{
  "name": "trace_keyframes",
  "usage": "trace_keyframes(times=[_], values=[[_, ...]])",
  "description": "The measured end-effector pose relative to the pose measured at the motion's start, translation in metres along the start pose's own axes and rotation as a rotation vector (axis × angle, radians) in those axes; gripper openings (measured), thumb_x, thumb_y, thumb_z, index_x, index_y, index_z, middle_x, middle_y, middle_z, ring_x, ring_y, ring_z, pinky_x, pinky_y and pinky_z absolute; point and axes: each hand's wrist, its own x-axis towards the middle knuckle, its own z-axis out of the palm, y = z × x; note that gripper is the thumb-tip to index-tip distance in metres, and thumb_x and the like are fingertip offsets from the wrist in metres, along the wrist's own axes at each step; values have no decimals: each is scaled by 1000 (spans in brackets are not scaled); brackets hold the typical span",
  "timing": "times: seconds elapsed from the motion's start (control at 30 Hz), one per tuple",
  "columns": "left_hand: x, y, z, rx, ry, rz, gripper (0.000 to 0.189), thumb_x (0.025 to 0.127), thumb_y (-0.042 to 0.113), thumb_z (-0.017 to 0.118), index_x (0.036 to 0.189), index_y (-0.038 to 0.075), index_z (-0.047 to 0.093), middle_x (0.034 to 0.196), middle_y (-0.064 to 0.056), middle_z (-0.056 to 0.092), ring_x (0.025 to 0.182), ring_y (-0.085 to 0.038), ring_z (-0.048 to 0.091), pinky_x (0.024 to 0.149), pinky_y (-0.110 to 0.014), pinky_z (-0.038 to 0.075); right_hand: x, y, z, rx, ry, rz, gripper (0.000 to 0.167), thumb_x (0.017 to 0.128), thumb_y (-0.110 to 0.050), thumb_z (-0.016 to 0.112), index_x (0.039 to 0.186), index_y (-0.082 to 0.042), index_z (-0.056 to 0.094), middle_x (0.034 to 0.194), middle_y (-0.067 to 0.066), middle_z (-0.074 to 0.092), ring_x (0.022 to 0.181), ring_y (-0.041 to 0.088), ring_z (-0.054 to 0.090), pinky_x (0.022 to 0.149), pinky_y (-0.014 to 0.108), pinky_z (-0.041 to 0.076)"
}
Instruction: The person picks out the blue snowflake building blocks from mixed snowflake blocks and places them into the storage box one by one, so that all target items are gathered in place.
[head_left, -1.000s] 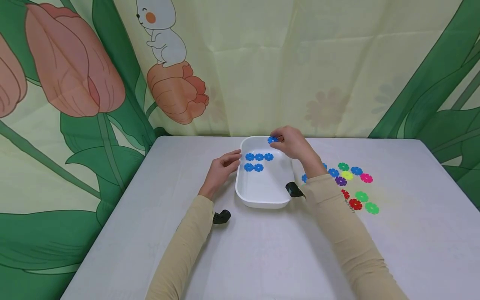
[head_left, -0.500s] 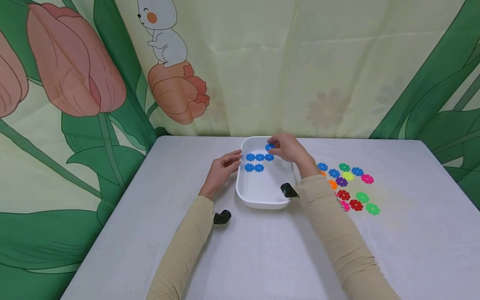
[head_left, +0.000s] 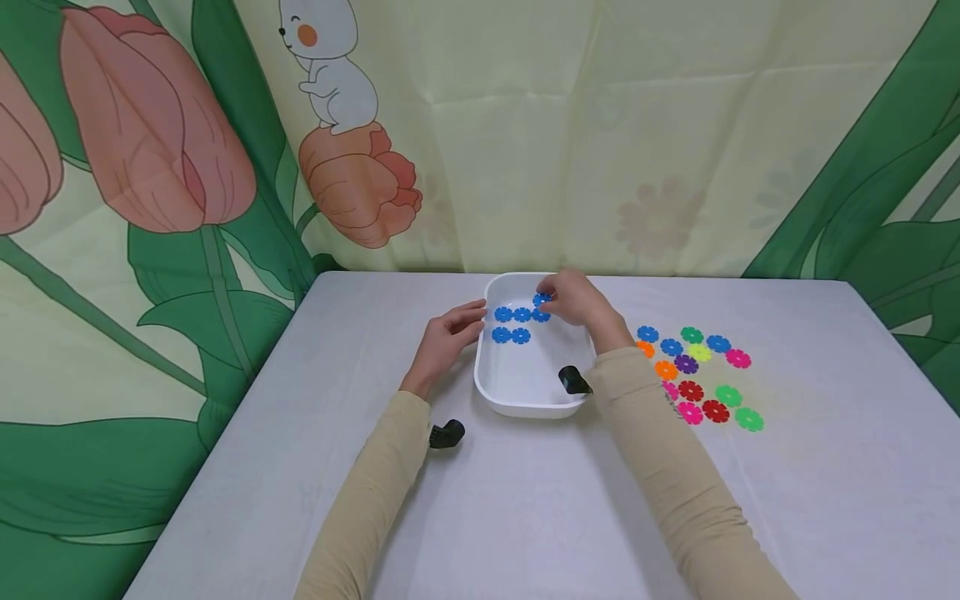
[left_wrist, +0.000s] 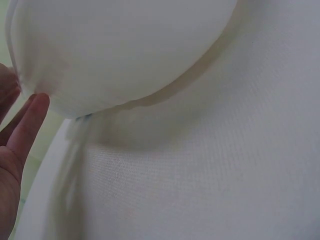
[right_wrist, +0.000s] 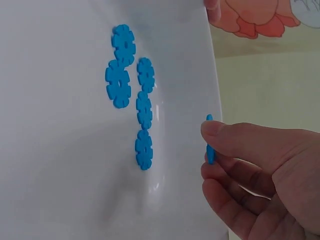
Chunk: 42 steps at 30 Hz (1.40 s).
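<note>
A white tray [head_left: 528, 382] stands on the table. Inside lie several blue snowflake discs: three in a row [head_left: 522, 315], and two [head_left: 512, 335] in front of them. Over the tray's far right part, my right hand [head_left: 579, 302] pinches another blue snowflake disc [right_wrist: 210, 150] between thumb and fingers. The right wrist view shows this disc edge-on, apart from the others. My left hand [head_left: 447, 340] is at the tray's left side, its fingertips [left_wrist: 39, 102] against the outer wall and not curled round it.
On the table to the right of the tray lie loose discs in several colours, among them green [head_left: 749, 418], red [head_left: 716, 411], orange [head_left: 666, 370], purple [head_left: 686, 364] and blue [head_left: 718, 343]. A printed curtain [head_left: 517, 183] hangs behind the table's far edge.
My right hand has lowered and come nearer with the blue disc, from the tray's far rim to just behind the row of three. The left hand keeps its place.
</note>
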Motion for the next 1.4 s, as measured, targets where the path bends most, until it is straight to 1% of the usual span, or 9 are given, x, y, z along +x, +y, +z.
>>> trace_keyframes(times=[0.2,0.37,0.5,0.7,0.8,1.0,1.1,1.2,1.4], values=[[1,0,0,-5,3,2,33,96,22,64,126,9,66,137,14,55,125,-14,53,93,-28,53,-2,-1,1,13,-42,35,37,92,-6,66,127,3,61,124,21,61,110,34,57,101,47,48],[3,0,-1,-14,-5,6,33,96,21,64,126,9,66,137,13,55,125,-14,53,93,-28,53,1,-1,2,-30,-111,-4,35,91,-5,67,125,3,62,121,20,63,107,32,56,102,46,47],[3,1,-1,-9,-8,9,33,96,22,64,127,9,66,138,13,54,125,-14,53,93,-28,53,2,-1,3,-54,-156,3,37,91,-6,67,127,1,62,122,19,62,107,31,55,103,46,46],[3,0,-1,1,-7,5,33,96,22,64,127,10,66,137,14,54,125,-13,53,94,-27,52,0,-5,6,-90,-175,28,36,91,-5,67,127,0,63,123,17,62,108,30,53,103,46,46],[3,0,-1,0,-9,5,33,96,22,64,127,10,66,137,14,54,125,-13,53,94,-27,52,1,-6,8,-122,-179,27,33,90,-4,68,123,-1,65,118,15,64,106,29,53,102,44,46],[1,0,-1,1,-7,-1,34,96,23,65,127,11,66,137,14,54,125,-13,53,94,-27,52,1,-10,13,-208,-190,18,23,88,-2,69,111,0,68,106,13,65,99,28,53,96,42,47],[1,0,-1,2,-9,-5,34,96,24,65,127,11,66,137,15,54,125,-13,53,94,-27,52,0,-12,15,-214,-204,69,23,88,-3,69,110,-1,68,107,13,64,99,28,53,95,43,47],[0,1,0,2,-11,-6,34,96,24,64,127,11,66,137,15,54,125,-13,53,94,-27,52,-2,-15,17,-220,-215,103,24,87,-4,70,111,-2,67,108,13,64,99,29,54,93,44,49],[-1,1,0,2,-14,-3,34,96,22,64,128,10,65,138,14,54,125,-13,53,94,-26,52,0,-15,20,-255,-215,94,24,87,-4,71,111,-2,67,107,12,65,96,27,55,92,42,50]])
